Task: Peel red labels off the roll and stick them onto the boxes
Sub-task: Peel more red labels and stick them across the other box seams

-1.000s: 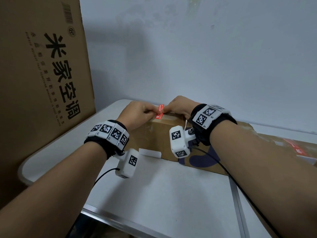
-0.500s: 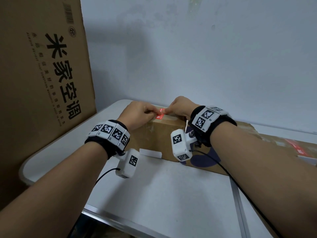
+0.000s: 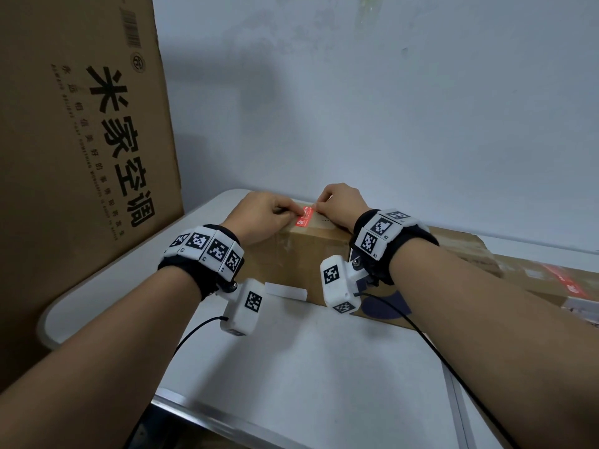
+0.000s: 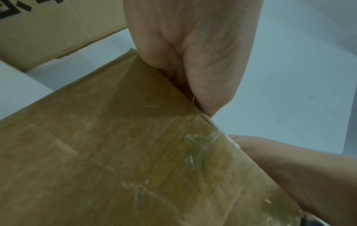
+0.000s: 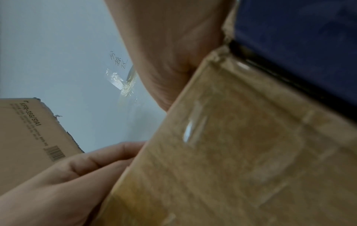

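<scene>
While the box (image 3: 311, 251) sits on the white table (image 3: 308, 367) against a pale wall (image 3: 389, 108), both hands meet on its top: left hand (image 3: 259, 215) and right hand (image 3: 338, 202) pinch the red label (image 3: 304, 218) flat there. Left of the box, a tall carton (image 3: 81, 140) stands.
</scene>
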Motion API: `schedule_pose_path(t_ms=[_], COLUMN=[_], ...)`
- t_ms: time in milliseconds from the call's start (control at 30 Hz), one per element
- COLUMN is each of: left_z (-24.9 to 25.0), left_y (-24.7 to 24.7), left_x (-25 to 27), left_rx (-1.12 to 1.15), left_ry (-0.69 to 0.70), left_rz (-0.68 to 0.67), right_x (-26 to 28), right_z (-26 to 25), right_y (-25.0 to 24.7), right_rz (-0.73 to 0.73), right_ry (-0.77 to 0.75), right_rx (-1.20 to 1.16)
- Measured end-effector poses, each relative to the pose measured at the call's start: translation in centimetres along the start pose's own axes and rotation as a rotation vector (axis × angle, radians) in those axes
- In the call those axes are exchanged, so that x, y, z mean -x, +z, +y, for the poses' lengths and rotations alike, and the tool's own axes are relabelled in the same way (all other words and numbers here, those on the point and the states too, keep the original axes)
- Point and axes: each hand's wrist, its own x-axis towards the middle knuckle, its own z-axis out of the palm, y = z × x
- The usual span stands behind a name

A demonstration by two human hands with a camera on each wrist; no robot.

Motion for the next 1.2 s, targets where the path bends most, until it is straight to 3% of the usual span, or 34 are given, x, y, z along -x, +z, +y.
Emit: schedule_pose_path(t_ms=[200,500,800,1000,1200], left_z=[0.1,0.9,-0.1,-0.6,-0.4], left_y=[0.2,0.4,-0.2,0.3,0.5], left_x=[-1.2,-2.0,-1.3,-0.9,-0.7], left_rx=[-0.204,-0.289,-0.248,-0.252,-0.258], left_ry=[0.062,0.016,-0.001,0.054,0.047], left_rz=[-0.130,-0.149,-0.052,-0.013,0.002], right_x=[0.3,0.6,1.1,2.4,4.3], right_z=[0.1,0.1,-0.4,-1.5,-1.2], right_y=[0.0,0.0,-0.5,-1.8,-1.2], right_rz=[0.000,-0.014,-0.038,-0.136,-0.120], right_ry=[-0.031,-0.029,-0.041,-0.245,-0.305], right_rx=[0.007,0.004,0.063,0.261,0.344])
